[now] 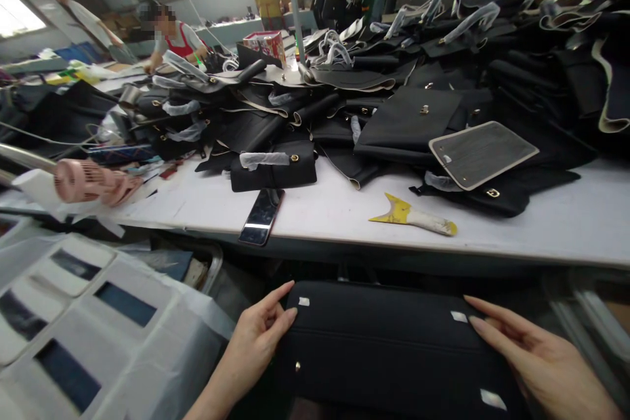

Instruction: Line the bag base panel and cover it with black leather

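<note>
A black bag piece is held up between both hands, below the front edge of the table. Three white patches and one small metal stud show on its face. My left hand pinches its upper left corner between thumb and fingers. At the upper right corner, my right hand grips it the same way, thumb in front. The piece's lower edge runs out of view. On the table beyond lie a phone and a yellow-bladed scraper with a whitish handle.
Black bag parts with wrapped handles are heaped across the white table. A grey panel with a pale rim rests on them. A pink fan stands left. White-covered pieces lie lower left. Several people work farther back.
</note>
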`<state>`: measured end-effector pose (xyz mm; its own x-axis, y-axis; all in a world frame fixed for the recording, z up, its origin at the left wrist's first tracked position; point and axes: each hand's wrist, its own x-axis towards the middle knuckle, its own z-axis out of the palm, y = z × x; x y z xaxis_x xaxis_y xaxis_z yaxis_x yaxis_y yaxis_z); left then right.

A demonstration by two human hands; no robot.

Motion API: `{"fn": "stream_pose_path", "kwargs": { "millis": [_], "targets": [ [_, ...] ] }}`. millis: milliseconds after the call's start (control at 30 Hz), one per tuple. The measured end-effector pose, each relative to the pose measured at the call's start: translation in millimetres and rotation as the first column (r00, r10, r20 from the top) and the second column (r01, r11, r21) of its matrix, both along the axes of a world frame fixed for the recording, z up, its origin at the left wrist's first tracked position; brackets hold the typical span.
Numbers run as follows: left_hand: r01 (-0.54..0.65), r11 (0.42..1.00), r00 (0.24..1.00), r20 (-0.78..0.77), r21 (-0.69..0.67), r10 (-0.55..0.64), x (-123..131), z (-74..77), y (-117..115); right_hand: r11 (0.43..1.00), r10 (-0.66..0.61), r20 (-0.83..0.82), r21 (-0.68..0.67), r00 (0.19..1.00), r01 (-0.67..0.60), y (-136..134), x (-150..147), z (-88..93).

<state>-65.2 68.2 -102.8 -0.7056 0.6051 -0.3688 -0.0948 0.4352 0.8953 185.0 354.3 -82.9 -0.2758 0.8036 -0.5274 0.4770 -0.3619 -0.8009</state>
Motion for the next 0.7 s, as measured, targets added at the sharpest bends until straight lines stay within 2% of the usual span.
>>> {"fn": "stream_pose_path", "kwargs": {
  "millis": [100, 200, 267, 367, 467, 633, 700],
  "targets": [
    [0.024, 1.0, 0.999, -0.029, -0.014, -0.025, -0.5, -3.3, -1.8, 0.997, 0.054, -0.006, 0.063, 0.999, -0.053, 0.7, 6.1, -6.0],
    [0.032, 0.999, 0.999, -0.04, -0.018, -0.033, -1.7, -5.1, -2.5, 0.998, 0.062, -0.04, 0.007, 0.997, -0.062, -1.2, 8.2, -5.5],
    [0.021, 1.0, 1.0, -0.02, -0.014, -0.021, -2.5, -4.4, -1.8, 0.998, -0.003, -0.062, -0.056, 0.998, 0.0, -3.5, 6.7, -2.2],
    [-0.025, 1.0, 0.997, 0.069, 0.009, 0.024, -2.9, 0.7, 1.3, 0.984, -0.112, -0.09, -0.152, 0.99, 0.097, -6.6, 3.6, 4.1],
    [-0.106, 0.994, 0.978, 0.186, 0.039, 0.097, -1.8, 11.0, 4.7, 0.972, -0.151, -0.111, -0.198, 0.982, 0.127, -8.1, 2.1, 12.2],
    [-0.239, 0.969, 0.887, 0.418, 0.056, 0.195, 0.8, 27.6, 3.3, 0.937, -0.246, -0.112, -0.28, 0.963, 0.207, -6.0, 3.5, 27.5],
    [-0.245, 0.968, 0.876, 0.439, 0.046, 0.201, 1.6, 28.7, 1.0, 0.924, -0.271, -0.105, -0.308, 0.957, 0.228, -4.3, 5.3, 28.3]
  ]
}}
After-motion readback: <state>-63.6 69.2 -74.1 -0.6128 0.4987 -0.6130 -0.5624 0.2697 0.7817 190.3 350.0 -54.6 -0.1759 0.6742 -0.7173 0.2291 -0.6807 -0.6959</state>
